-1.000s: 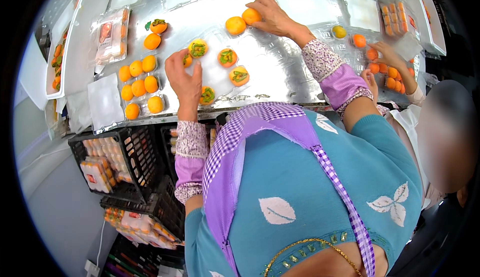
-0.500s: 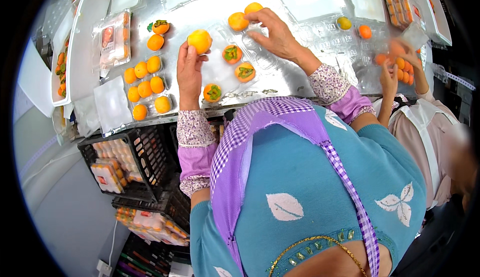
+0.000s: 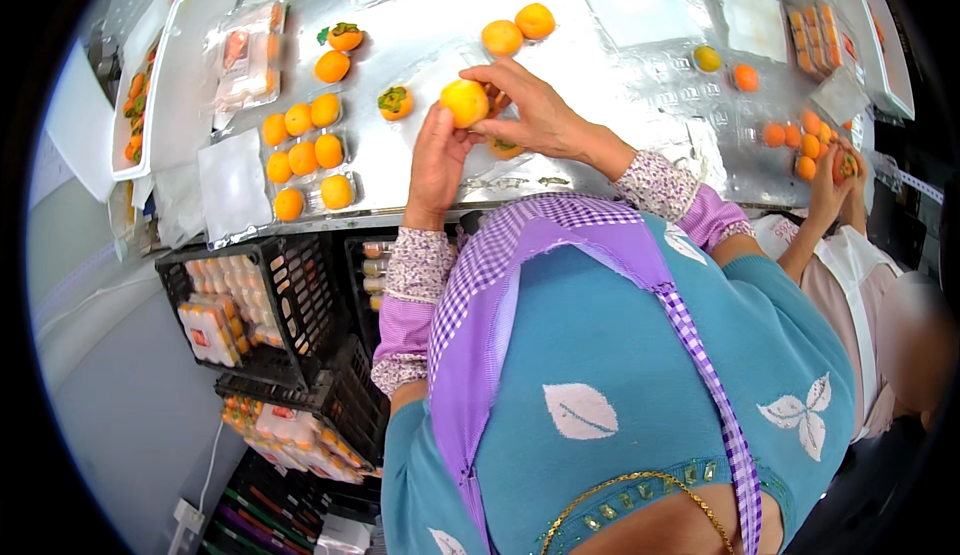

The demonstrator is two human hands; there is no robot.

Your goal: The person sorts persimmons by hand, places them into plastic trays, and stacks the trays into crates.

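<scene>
**Left hand (image 3: 437, 170) and right hand (image 3: 545, 120) are cradling one orange fruit (image 3: 465, 103) over the bench (image 3: 420, 25)**

At far left, a white box (image 3: 187, 75) is standing with fruit inside. Below the bench, a black crate (image 3: 300, 300) is holding clear packs, the front one bearing a red-and-white label (image 3: 199, 338). On the bench, a sealed pack (image 3: 262, 80) is showing a similar label with a red picture; its lettering is too small to read. Eight plain fruits (image 3: 302, 159) are sitting in rows beside a white pad (image 3: 232, 185). A green-capped fruit (image 3: 396, 105) is lying just left of the hands. The left hand is gripping the orange fruit from below, while the right hand is closing its thumb and fingers narrowly around the other side. Two fruits (image 3: 502, 39) are resting beyond. Farther right, a yellowish fruit (image 3: 707, 59) is lying near a co-worker's hands (image 3: 832, 193), which are holding a capped persimmon (image 3: 845, 167).
</scene>
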